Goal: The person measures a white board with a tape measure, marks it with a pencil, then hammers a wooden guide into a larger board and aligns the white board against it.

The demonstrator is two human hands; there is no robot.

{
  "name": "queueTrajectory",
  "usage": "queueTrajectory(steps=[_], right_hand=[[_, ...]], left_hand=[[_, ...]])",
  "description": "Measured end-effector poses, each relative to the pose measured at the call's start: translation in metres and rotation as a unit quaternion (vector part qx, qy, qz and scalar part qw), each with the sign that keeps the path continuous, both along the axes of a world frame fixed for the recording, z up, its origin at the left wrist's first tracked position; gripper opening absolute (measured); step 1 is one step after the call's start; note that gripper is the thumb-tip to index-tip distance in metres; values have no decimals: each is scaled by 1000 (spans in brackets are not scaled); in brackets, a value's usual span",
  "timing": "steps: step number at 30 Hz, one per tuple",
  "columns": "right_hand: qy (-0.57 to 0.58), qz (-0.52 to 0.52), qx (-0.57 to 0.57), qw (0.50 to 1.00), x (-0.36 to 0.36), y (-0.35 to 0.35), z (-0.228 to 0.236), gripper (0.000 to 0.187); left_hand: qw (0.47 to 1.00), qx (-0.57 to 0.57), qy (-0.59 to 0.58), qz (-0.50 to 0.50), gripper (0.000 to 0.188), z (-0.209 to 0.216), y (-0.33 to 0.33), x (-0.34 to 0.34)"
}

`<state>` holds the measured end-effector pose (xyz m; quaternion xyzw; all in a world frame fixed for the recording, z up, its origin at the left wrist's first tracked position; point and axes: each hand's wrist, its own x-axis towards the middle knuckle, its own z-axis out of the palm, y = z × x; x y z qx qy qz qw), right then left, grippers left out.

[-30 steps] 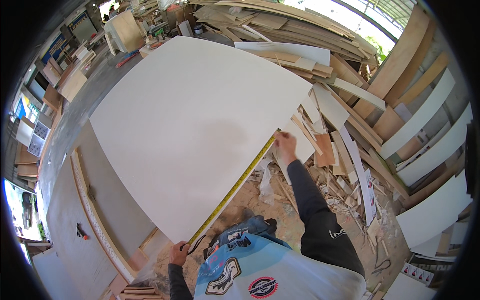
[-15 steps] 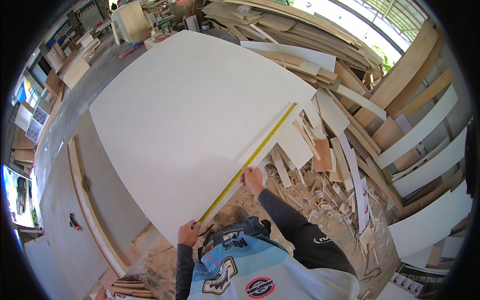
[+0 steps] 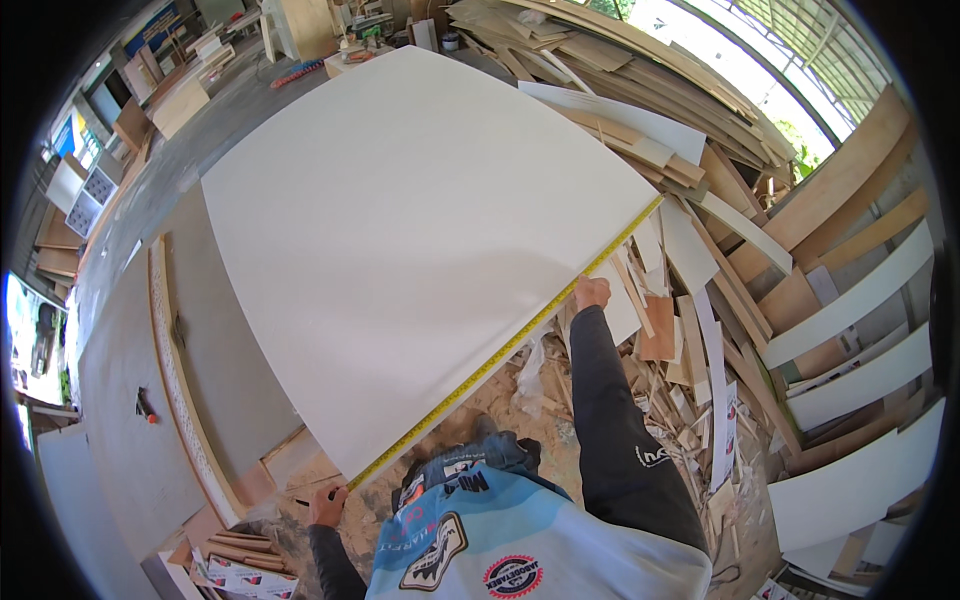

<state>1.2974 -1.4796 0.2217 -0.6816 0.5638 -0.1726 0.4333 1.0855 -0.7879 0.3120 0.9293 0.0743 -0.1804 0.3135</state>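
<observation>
A large white sheet panel (image 3: 420,240) spreads out in front of me. Along its near right edge runs a yellow tape measure blade (image 3: 480,374), stretched from the near corner to the far right corner. My left hand (image 3: 327,506) is closed on the near end of the tape at the near corner. A thin dark item, too small to name, pokes out from that hand. Partway up the edge, my right hand (image 3: 592,292) has its fingers closed around the tape at the panel's rim.
Wood offcuts (image 3: 655,325) and scraps litter the floor at the right. Stacked boards (image 3: 610,60) lie behind the panel, and white strips (image 3: 860,380) lean at the far right. A grey board (image 3: 225,320) lies at the left, with a small tool (image 3: 147,408) beyond it.
My right hand has slid up and right along the edge. My left hand has moved down and left to the near corner. The tape now lies along the panel's edge, reaching the far right corner.
</observation>
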Motion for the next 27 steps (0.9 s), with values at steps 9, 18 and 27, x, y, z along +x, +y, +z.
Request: queueTrajectory(steps=[9,18,27], right_hand=[[-30,-2,-13,999,1,-1,-8,42],[-106,170,-17,979,-19,25,-8,41],[-48,86,-72,993,-37,54,14,35]], left_hand=[[999,-6,41,0,29,-3,-4,0],[996,24,88,-17,35,-28,18,-9],[991,-29,127,-40,29,-20,1,17]])
